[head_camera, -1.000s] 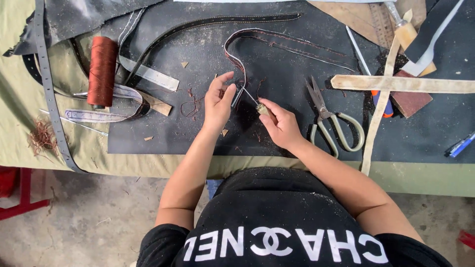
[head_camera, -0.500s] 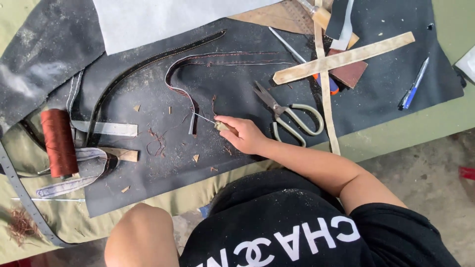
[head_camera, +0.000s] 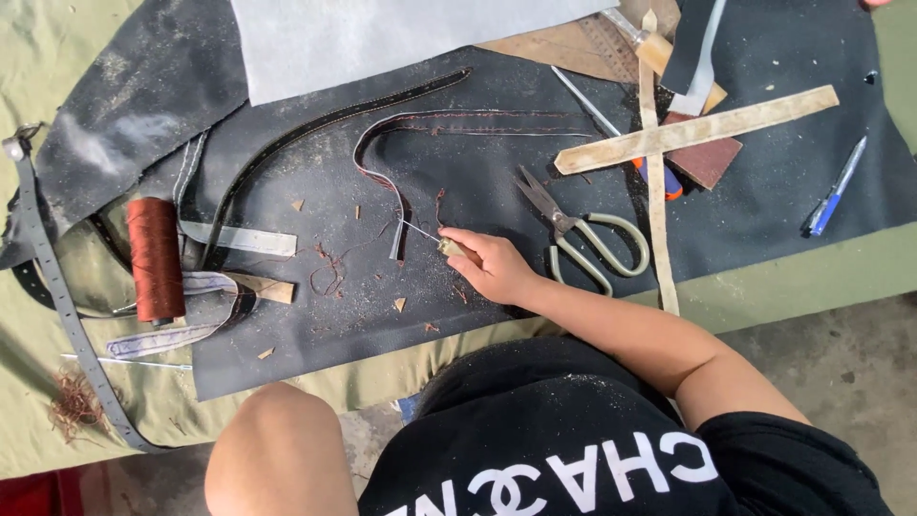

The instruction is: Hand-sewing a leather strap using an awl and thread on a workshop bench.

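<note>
awl in right hand beside strap

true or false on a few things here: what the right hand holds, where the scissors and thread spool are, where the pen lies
1. The right hand grips a small awl with its thin tip at the stitched leather strap. True.
2. The scissors are in the left hand. False: they lie on the dark mat just beyond the right hand; the left hand is out of view.
3. The reddish-brown thread spool lies on the left side of the table. True.
4. The blue pen lies beside the thread spool. False: it lies at the far right of the mat.
</note>
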